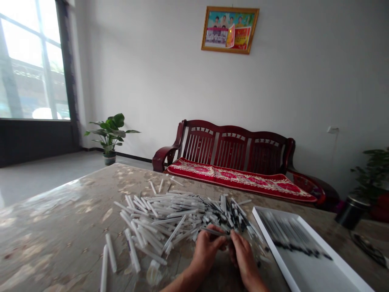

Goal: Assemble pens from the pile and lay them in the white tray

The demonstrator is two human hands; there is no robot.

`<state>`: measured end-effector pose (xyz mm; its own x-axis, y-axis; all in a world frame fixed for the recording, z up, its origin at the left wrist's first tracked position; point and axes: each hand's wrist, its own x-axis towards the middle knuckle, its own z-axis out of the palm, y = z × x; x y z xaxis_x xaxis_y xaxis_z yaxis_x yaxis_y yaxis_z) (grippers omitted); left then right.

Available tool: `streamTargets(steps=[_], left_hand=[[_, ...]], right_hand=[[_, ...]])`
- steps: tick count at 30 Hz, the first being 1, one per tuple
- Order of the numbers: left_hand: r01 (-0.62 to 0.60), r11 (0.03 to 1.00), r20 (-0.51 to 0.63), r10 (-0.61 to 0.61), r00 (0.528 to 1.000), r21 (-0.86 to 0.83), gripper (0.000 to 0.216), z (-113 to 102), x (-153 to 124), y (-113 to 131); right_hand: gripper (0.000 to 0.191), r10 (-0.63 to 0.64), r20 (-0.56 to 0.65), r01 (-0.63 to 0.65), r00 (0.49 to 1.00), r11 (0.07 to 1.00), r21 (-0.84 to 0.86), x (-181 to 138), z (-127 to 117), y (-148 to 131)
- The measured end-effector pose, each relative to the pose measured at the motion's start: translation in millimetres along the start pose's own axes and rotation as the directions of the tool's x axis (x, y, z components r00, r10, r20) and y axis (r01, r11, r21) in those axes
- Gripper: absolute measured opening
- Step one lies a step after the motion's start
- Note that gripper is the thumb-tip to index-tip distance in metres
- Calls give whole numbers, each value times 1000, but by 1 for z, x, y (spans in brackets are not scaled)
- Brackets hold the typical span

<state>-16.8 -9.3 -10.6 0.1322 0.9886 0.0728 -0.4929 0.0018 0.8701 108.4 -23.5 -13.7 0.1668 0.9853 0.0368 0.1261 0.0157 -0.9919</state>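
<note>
A slim, grey, pen-like stick (214, 231) lies across the fingers of my left hand (207, 246), which are closed around it. Its right end meets the fingertips of my right hand (242, 252); these are pinched together, and what they hold is mostly hidden. Just beyond both hands spreads a heap of whitish, translucent, pen-like tubes (158, 227). Darker pieces, black and grey (232, 213), are mixed in on the heap's right side. To the right, a shallow white tray (319, 280) holds a row of clear sticks with black ends (291, 235).
The patterned table (69, 235) carries a few loose tubes at front left and a crumpled clear plastic piece (154, 272). A dark canister (352, 211) stands past the tray. Behind are a wooden bench (234, 142) with a red cover and a potted plant (110, 134).
</note>
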Motion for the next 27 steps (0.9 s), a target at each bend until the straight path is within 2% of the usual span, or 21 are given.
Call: streamTargets(steps=[3,6,10,12,14,17,19,21,23,27], left_hand=[[52,999,77,-51,996,-7,40,0,-4,4],[179,983,151,-171,974,-45,47,-3,-9,11],[332,935,317,-355,879,128,58,-8,-14,19],[390,901,348,-433,832,190,53,-10,-14,17],[430,883,343,-470,813,190,45,-10,-14,14],[435,898,264,-437,860,70,41,-10,-11,11],[414,910,193,-401,896,-31,41,-11,-7,12],[389,914,149,-370,917,-119,41,-12,-3,14],[367,911,117,-350,929,-189,38,-14,1,16],[331,904,44,-332,942,-271,26,-17,7,16]], right_hand=[[52,27,-41,-23,999,995,92,1,-4,1],[50,-7,-53,12,999,996,84,4,-10,0],[49,-123,-48,122,991,992,-16,5,-14,-3],[51,-135,-32,133,990,990,-55,3,-11,-5],[51,-111,-24,109,994,992,-69,1,-10,-6],[51,-99,-85,93,992,993,-72,5,-16,-6],[47,-168,-186,140,968,978,-155,13,-29,-3],[37,-282,-255,195,925,928,-317,22,-45,3],[28,-359,-250,217,899,862,-458,29,-58,11],[24,-403,-158,231,901,756,-613,28,-65,19]])
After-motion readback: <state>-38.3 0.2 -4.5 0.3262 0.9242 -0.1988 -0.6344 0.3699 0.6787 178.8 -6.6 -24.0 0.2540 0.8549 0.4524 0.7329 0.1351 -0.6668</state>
